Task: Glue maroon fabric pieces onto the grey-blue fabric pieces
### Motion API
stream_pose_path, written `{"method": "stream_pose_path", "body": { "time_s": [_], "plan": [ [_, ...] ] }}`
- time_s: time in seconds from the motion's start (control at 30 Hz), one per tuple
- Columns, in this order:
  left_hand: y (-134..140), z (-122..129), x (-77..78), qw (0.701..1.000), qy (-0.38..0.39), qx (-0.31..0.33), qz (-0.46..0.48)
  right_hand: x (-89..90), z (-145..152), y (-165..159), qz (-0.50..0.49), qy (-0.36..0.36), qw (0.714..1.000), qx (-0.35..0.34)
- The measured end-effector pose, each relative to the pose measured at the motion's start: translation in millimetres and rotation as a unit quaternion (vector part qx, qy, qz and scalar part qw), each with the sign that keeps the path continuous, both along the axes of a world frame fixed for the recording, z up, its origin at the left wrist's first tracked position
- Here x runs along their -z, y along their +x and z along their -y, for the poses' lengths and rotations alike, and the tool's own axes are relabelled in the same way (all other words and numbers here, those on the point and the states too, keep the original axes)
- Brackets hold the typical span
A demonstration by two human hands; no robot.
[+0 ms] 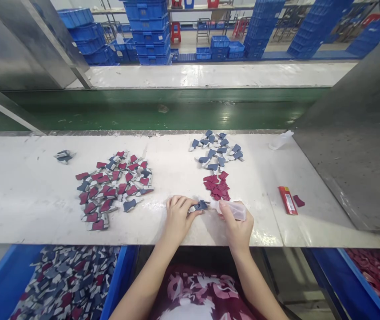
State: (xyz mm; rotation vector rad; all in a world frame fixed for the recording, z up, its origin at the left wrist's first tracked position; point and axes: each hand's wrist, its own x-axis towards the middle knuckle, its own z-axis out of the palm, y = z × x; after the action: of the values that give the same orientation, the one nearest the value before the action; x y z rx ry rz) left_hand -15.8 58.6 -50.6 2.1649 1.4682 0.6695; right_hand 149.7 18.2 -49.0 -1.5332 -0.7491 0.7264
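Note:
Pinched in the fingers of my left hand [178, 217] is a small dark blue and white plastic part [200, 205], low over the white worktop. My right hand [238, 226] grips a translucent squeeze bottle [237, 210], its thin tip pointing left at the blue face of the part. Just beyond the bottle lies a heap of loose dark red pieces [218, 186]. Behind that sits a cluster of blue and white parts [212, 153]. To the left, a larger group of parts with red pieces on blue bodies [110, 186] spreads over the worktop.
A red lighter [287, 201] and a single red piece [298, 201] lie at right, below a translucent bottle-like item [281, 140]. Blue bins of parts [123, 266] and red pieces [359, 273] stand below the front edge. Behind runs a green belt [183, 109]; a metal panel [359, 133] rises at right.

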Motion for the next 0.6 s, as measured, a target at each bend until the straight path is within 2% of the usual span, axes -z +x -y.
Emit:
{"method": "stream_pose_path", "body": {
  "time_s": [0.6],
  "plan": [
    [-0.2,0.2,1.1,1.0,0.006,0.0,-0.008,-2.2,3.2,-0.6,0.012,0.013,1.0,0.025]
  ]
}}
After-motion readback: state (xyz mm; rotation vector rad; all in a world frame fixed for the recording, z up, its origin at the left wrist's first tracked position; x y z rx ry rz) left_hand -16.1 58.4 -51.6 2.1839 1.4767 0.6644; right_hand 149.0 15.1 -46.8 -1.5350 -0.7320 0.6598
